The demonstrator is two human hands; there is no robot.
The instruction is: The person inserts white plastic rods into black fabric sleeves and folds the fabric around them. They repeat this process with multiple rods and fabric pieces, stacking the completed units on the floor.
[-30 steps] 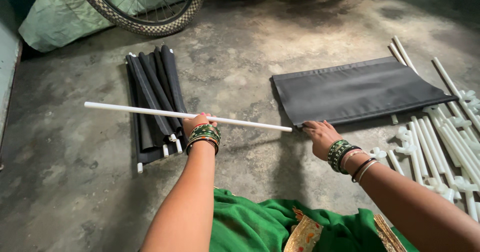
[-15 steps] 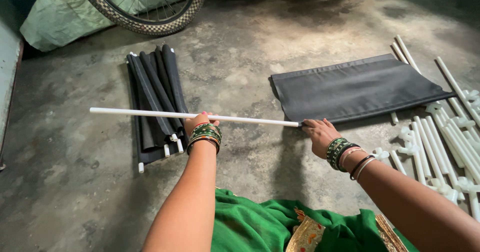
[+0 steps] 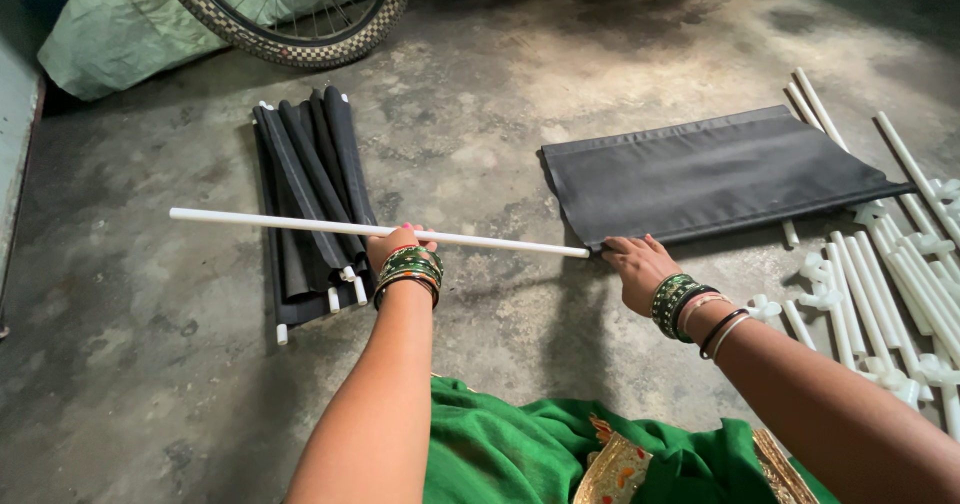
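White plastic rod (image 3: 370, 229), long and thin, runs level above the grey concrete floor (image 3: 150, 384), one of its ends meeting the near left corner of one flat black fabric panel (image 3: 700, 176). One left hand (image 3: 398, 247) is clenched around the rod near its middle, fingers wrapped over it. One right hand (image 3: 637, 267) rests on the panel's corner hem with fingers curled down; whether it pinches the cloth or only presses it cannot be told. To the left lies one bundle of black fabric sleeves on white rods (image 3: 308, 204), about five sleeves, three white rod ends showing. At the right edge lies a heap of loose white rods and connectors (image 3: 890, 284), too overlapped to count. One bicycle wheel (image 3: 290, 14) stands behind.
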